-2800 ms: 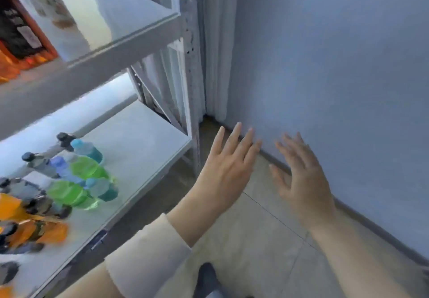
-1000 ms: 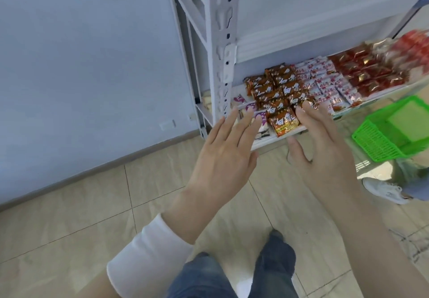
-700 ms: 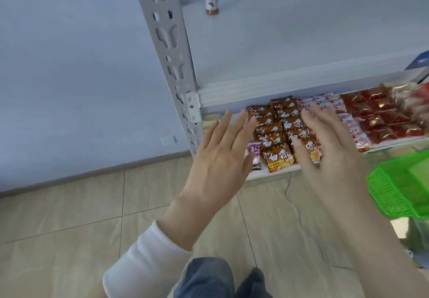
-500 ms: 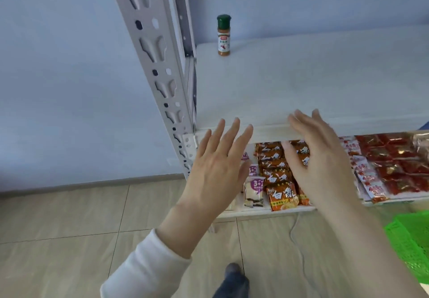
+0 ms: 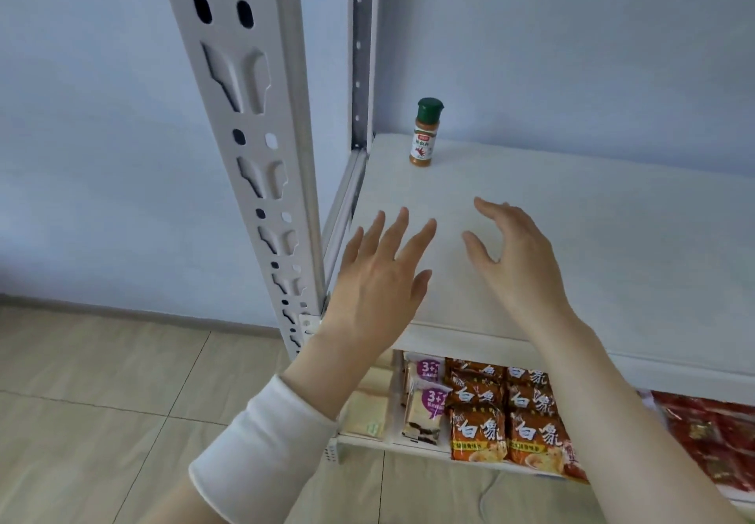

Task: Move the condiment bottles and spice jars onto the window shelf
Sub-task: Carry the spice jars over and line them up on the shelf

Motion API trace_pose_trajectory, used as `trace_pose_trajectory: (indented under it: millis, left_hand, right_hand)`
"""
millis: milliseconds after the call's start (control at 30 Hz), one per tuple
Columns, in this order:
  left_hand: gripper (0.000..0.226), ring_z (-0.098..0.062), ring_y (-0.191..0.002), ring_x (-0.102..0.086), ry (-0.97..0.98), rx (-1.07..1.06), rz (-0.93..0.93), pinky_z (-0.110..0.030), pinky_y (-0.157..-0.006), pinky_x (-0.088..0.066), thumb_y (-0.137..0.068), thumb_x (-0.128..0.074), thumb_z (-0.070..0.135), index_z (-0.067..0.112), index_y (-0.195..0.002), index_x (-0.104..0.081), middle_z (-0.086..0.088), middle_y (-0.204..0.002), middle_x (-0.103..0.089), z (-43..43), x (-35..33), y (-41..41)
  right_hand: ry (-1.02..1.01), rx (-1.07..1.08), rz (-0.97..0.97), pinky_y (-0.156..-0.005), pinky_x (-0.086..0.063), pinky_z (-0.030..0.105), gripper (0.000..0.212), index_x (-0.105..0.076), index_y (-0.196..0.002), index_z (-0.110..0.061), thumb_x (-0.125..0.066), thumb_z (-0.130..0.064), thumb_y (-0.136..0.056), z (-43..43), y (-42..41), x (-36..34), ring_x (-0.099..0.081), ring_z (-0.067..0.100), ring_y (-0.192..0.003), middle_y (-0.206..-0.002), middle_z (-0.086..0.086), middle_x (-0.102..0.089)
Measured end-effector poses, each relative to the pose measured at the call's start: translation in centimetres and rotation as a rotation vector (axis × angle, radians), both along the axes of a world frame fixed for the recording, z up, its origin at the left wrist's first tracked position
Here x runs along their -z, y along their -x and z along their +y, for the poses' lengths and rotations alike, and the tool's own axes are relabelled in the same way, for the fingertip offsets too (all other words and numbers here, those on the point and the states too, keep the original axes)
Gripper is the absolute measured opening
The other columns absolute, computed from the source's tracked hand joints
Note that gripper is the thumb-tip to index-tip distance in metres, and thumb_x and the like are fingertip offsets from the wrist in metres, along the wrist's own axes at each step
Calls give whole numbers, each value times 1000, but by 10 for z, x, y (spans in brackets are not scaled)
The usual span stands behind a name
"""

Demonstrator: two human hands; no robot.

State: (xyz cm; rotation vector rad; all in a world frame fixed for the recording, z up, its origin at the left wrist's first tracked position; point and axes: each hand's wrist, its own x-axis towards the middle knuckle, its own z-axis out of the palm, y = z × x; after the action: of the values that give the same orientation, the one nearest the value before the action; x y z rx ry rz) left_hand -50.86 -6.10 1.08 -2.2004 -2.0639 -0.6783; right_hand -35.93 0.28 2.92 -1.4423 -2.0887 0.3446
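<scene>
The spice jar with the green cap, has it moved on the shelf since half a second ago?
No. The spice jar stands upright at the shelf's back left corner, beside the rear post, as before. Only the camera shifted.

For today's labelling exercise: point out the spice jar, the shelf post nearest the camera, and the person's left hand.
spice jar [image 5: 423,143]: head view, on its label.
shelf post [image 5: 249,123]: head view, on its perforated face.
left hand [image 5: 378,286]: head view, on the back of the hand.
</scene>
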Motion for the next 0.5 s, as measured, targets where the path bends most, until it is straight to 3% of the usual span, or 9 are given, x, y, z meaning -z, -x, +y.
trace_pose_trajectory:
  millis: [100, 200, 500]
  left_hand:
    - [57, -26, -145, -2, 84, -56, 27, -38, -115, -3, -98, -35, 37, 30, -147, -8, -4, -157, -8, 17, 1, -4]
    - [57, -24, -144, 6, 151, -128, 49, -36, -116, 1, -99, -27, 40, 32, -147, 3, -1, -157, 4, 33, -1, -11]
    - [58, -28, -144, -3, 158, -284, 34, -38, -116, -5, -97, -33, 41, 31, -147, -4, -2, -157, -3, 90, -6, -15]
  right_hand:
    - [85, -20, 101, -100, -25, 17, 45, -45, -135, -18, -54, -29, -92, 37, 4, 2, -40, 15, -131, -139, 0, -48]
    - [158, -50, 187, -102, -30, 22, 49, -44, -135, -17, -57, -31, -90, 73, 10, 5, -44, 15, -128, -137, -1, -49]
    - [239, -154, 284, -104, -39, 32, 62, -45, -132, -13, -70, -35, -79, 162, 29, 2, -48, 18, -124, -135, 3, -51]
